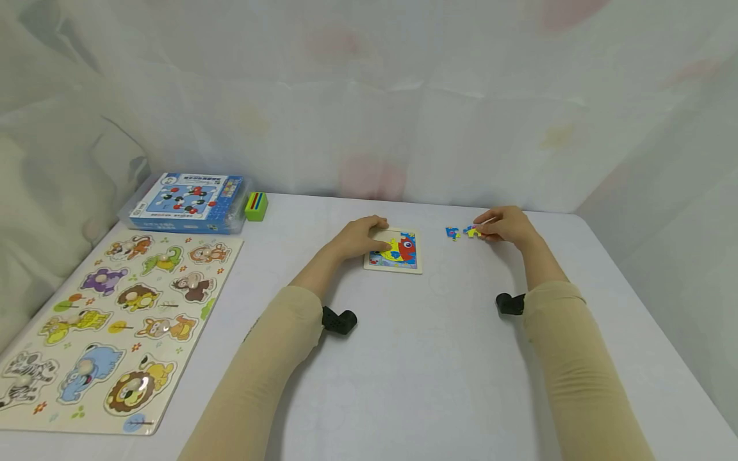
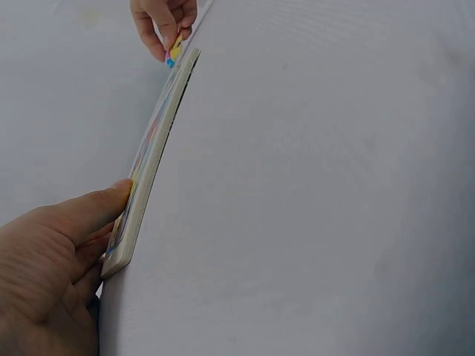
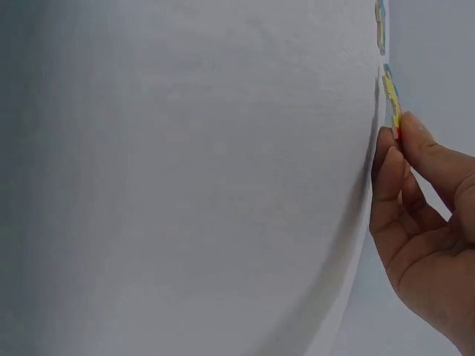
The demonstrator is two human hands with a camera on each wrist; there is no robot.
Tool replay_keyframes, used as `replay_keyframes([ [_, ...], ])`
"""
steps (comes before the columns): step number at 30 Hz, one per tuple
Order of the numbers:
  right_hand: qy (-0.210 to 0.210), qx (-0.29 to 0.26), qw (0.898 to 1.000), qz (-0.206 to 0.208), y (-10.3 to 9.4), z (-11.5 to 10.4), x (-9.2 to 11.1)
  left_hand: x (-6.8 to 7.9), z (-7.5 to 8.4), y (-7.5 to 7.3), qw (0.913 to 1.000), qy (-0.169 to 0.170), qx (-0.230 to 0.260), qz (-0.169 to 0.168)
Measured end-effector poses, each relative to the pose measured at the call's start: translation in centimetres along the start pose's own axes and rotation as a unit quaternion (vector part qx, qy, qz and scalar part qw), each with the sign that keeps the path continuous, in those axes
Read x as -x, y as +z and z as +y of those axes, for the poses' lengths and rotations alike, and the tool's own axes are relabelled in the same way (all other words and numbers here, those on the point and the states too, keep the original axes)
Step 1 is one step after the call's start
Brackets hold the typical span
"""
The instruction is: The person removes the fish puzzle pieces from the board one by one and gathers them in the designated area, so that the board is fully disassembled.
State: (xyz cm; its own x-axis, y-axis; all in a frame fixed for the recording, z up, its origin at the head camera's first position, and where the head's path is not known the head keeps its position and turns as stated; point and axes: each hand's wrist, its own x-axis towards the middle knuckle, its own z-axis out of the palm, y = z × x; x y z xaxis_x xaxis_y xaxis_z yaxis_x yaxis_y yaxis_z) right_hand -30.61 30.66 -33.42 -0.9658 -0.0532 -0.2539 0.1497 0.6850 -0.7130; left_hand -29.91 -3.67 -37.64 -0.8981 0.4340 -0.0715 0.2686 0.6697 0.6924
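Note:
A small square jigsaw puzzle board (image 1: pixel 393 269) with a pale wooden rim lies on the white table, showing a red and yellow fish. My left hand (image 1: pixel 357 238) holds it by the left side, thumb over the picture and fingers along the edge in the left wrist view. Off to the right, my right hand (image 1: pixel 507 225) pinches a yellow and blue jigsaw piece (image 3: pixel 392 100) between thumb and fingertips, tilted up from the table. Just left of that piece lies another, a mostly blue jigsaw piece (image 1: pixel 452 232).
A large animal peg puzzle (image 1: pixel 196 330) covers the table's left side. Behind it stand a blue molecule-model box (image 1: pixel 181 202) in clear plastic and a small green block (image 1: pixel 256 207) with coloured stripes. A pale curtain (image 1: pixel 369 109) hangs behind the table.

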Motion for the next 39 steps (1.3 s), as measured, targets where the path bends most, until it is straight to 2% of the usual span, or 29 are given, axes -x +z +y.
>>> replay_keyframes([
  [21, -0.023, 0.097, 0.994, 0.035, 0.3, -0.4, -0.1, 0.0, 0.0, 0.0, 1.0, -0.001, 0.001, -0.001],
  [31, -0.028, 0.077, 0.996, 0.042, 0.4, -0.4, -0.2, -0.2, -0.1, 0.1, 1.0, -0.003, 0.0, 0.003],
  [35, -0.045, 0.06, 0.996, 0.052, 0.7, -1.0, -0.1, 0.0, 0.0, 0.1, 1.0, -0.005, 0.0, 0.001],
  [39, -0.07, 0.057, 0.995, 0.04, 1.5, -2.0, -0.2, 0.2, 0.1, 0.0, 1.0, -0.006, -0.001, -0.003],
])
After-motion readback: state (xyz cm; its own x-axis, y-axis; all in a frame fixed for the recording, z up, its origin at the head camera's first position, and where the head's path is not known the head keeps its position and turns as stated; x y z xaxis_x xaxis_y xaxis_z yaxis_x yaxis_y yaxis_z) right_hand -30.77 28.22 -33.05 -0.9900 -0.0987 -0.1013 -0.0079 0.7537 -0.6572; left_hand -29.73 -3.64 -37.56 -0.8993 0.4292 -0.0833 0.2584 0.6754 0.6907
